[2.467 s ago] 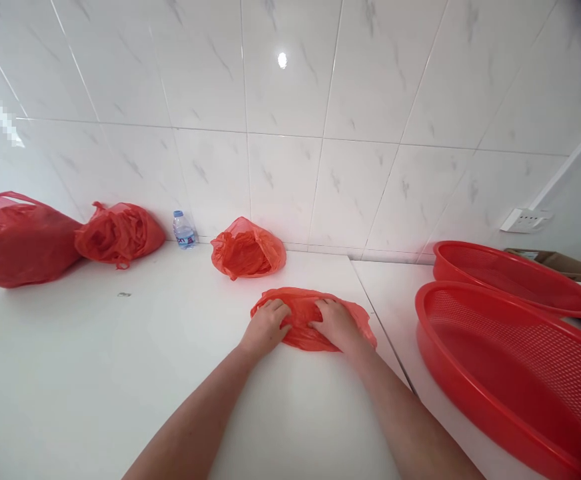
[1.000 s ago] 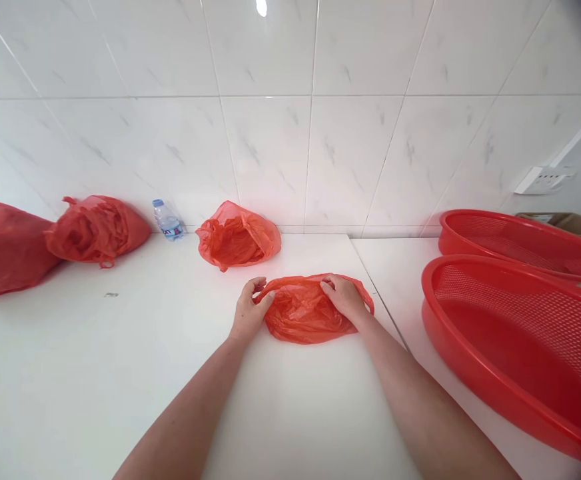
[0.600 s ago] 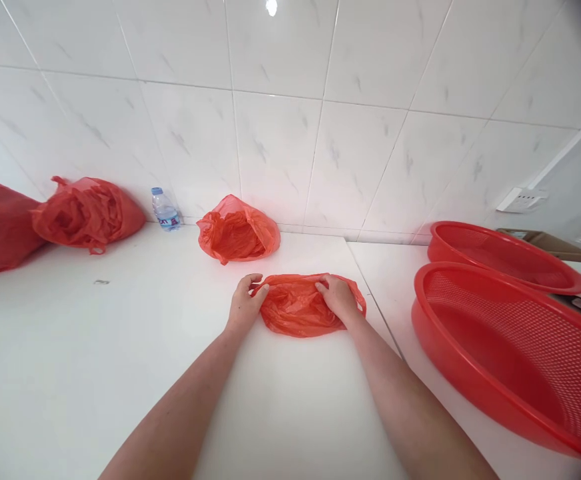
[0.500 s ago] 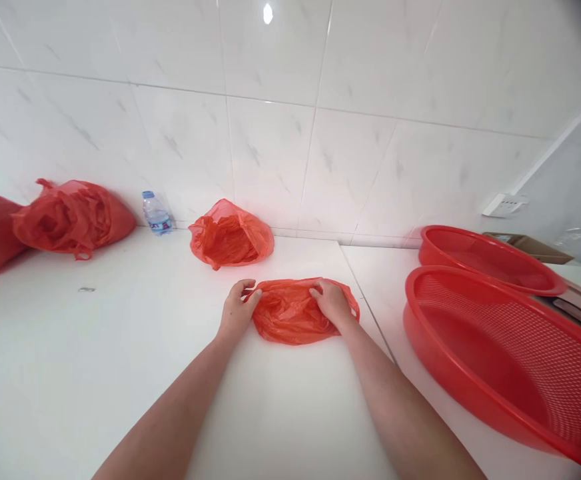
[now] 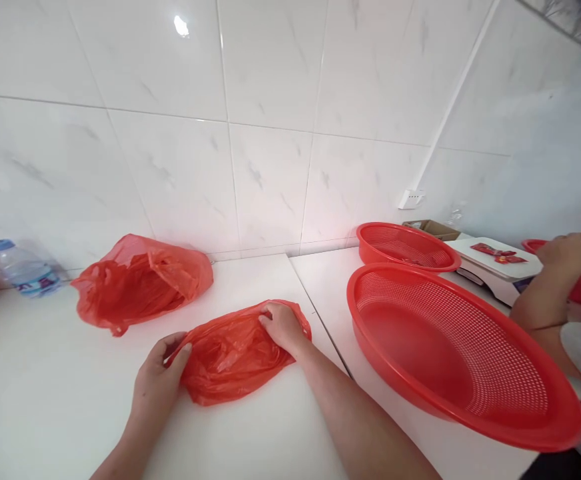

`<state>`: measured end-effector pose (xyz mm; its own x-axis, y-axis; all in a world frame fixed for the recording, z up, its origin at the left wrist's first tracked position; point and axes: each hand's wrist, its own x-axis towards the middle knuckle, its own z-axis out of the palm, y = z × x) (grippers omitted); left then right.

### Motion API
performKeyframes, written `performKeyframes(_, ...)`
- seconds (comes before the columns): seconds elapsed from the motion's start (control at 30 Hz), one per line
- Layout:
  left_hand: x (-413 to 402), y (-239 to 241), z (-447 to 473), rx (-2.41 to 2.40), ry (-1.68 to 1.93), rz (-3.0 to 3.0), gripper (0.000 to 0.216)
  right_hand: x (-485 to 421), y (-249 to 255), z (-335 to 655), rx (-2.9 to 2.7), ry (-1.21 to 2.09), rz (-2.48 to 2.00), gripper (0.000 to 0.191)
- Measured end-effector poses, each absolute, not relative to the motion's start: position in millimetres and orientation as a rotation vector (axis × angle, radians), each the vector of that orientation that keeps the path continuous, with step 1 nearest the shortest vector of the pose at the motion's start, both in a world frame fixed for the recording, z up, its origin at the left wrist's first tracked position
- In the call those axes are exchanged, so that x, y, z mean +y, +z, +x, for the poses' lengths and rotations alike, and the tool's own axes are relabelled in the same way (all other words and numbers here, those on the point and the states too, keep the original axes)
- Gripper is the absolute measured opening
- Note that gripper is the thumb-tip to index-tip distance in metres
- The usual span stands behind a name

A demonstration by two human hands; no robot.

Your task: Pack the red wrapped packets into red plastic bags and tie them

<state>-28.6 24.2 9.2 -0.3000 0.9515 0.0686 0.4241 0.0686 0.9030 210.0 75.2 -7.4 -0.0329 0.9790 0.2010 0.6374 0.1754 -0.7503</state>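
Note:
A crumpled red plastic bag [image 5: 235, 357] lies on the white tabletop in front of me, its mouth facing up. My left hand [image 5: 158, 373] holds the bag's left edge between thumb and curled fingers. At the far right side of the bag, my right hand [image 5: 281, 327] grips the rim, with its thumb over the inner side; some of its fingers are hidden. Behind, against the tiled wall, a second red plastic bag [image 5: 145, 280] sits with its mouth spread open, untouched by either hand.
A water bottle [image 5: 23, 270] stands at the far left. On the right are a large red mesh basket [image 5: 410, 353], another red basket [image 5: 370, 253] and a white scale [image 5: 480, 260] bearing small red packets [image 5: 500, 253]. A co-worker's arm [image 5: 545, 287] reaches in at the right edge.
My view has turned to the right and come nearer, bringing the scale and a co-worker's arms into sight. Both hands stay on the same bag, which looks little changed.

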Motion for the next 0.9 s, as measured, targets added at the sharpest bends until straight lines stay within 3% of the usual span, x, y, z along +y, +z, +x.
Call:
performKeyframes(0.47, 28, 1, -35, 1.744, 1.191, 1.329, 0.035, 64, 9, 208, -1.655, 0.587, -1.426, 0.016)
performKeyframes(0.6, 28, -2, -39, 1.706, 1.273, 1.267, 0.036, 47, 41, 209, -1.458, 0.578, -1.300, 0.017)
performKeyframes(0.8, 25, 2, -40, 1.712, 1.413, 1.118, 0.039, 30, 120, 209, -1.302, 1.056, -1.035, 0.030)
performKeyframes(0.9, 23, 5, -42, 1.776, 1.436, 1.028, 0.037, 26, 156, 215, -1.300, 1.142, -1.054, 0.038)
